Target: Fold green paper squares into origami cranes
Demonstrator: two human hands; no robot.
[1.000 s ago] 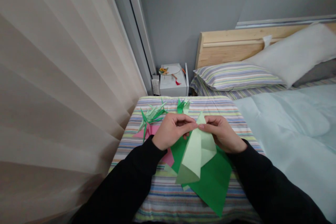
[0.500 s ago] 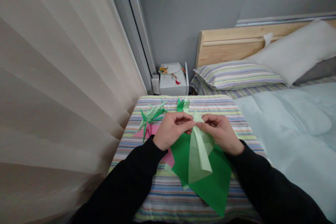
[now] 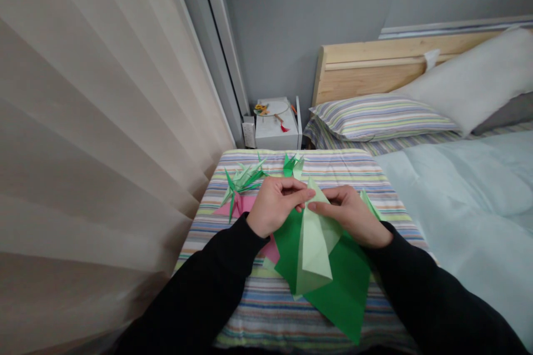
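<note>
Between my two hands is a light green sheet of origami paper [image 3: 315,249], partly folded, with a narrow point at its top and a loose flap spreading toward me. My left hand [image 3: 277,202] pinches its upper left edge between thumb and fingers. Lower on the right edge, the thumb and fingers of my right hand [image 3: 352,213] are closed on the same paper. Beneath it lies a dark green square sheet [image 3: 347,294], partly covered. Pink paper [image 3: 272,249] shows under the left side of that square.
Folded green paper cranes [image 3: 245,177] lie at the table's far left, beside a pink one [image 3: 237,202]. More folded green pieces [image 3: 293,165] stand at the back. A striped cloth [image 3: 254,310] covers the table. Curtain [image 3: 104,150] on the left, bed [image 3: 466,188] on the right.
My right hand has slid slightly down the paper's right edge, and the light green flap has opened wider and flatter. My left hand keeps its pinch near the top.
</note>
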